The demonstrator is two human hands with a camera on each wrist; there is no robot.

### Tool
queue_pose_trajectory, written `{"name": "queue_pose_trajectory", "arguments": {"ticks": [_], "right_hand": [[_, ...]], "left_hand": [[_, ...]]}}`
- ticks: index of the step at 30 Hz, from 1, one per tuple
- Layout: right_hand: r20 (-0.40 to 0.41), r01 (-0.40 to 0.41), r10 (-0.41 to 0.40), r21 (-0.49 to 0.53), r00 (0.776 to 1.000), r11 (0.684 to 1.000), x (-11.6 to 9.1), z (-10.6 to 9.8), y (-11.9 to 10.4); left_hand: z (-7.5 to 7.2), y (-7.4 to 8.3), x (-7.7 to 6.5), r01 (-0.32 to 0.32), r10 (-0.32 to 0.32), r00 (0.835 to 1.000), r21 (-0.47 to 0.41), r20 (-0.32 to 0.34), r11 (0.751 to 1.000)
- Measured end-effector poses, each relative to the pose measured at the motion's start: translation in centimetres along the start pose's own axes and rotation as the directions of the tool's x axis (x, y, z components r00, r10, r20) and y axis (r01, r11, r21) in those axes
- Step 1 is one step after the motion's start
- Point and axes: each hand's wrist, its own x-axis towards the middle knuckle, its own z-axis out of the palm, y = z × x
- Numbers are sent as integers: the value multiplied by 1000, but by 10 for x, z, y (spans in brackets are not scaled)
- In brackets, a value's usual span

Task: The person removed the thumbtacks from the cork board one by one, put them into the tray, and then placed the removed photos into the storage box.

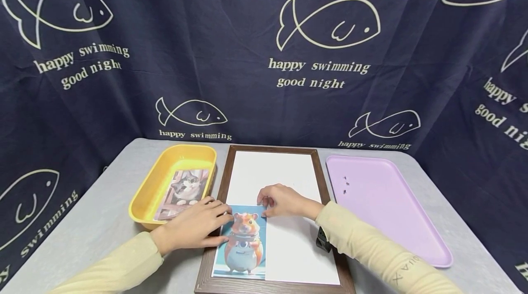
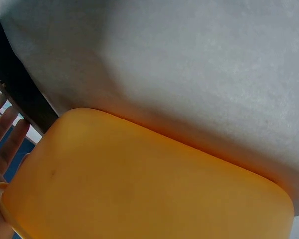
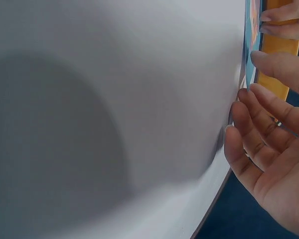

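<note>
A picture card of an orange and white cartoon hamster [image 1: 243, 253] lies on the lower left of a white board [image 1: 303, 248] with a brown frame [image 1: 224, 179]. My left hand [image 1: 194, 227] reaches over the frame's left side, fingers extended to the card's left edge. At the card's upper right corner is my right hand [image 1: 284, 200], thumb and fingertips right at the edge. In the right wrist view a gap shows between that thumb [image 3: 269, 64] and the fingers, which are loosely bent over the board.
Left of the frame stands a yellow bin [image 1: 142, 198] holding a cat picture card [image 1: 187, 188]; its outer wall fills much of the left wrist view. A purple tray [image 1: 383, 202] with several small dark bits [image 1: 346, 184] lies to the right. Behind the grey table [image 1: 103, 211] hangs a navy fish-print curtain [image 1: 255, 78].
</note>
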Motion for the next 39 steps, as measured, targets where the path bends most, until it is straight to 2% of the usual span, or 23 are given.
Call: {"name": "queue_pose_trajectory", "arguments": {"ticks": [11,18,23,30,33,35,39], "right_hand": [[4,-23,23,-17,1000,1000,2,2,-2],[5,-31,31,4,1000,1000,3,4,-1],[0,-18,18,29,1000,999,3,4,0],[-27,63,-61,49,998,997,2,2,0],[-20,49,-48,51,999,998,2,3,0],[-2,10,-10,63,1000,998,4,4,0],[16,-18,17,73,1000,997,5,5,1]], "left_hand": [[-3,0,1,14,-14,1000,-11,2,1000],[-11,-5,5,41,-41,998,-22,-36,999],[-20,-11,8,104,-106,993,-51,-43,993],[-29,-20,7,164,-169,983,-78,-68,983],[-35,-24,5,209,-214,975,-89,-60,974],[-37,-27,4,242,-247,968,-87,-54,966],[-39,-35,-1,263,-268,960,-64,-83,963]]}}
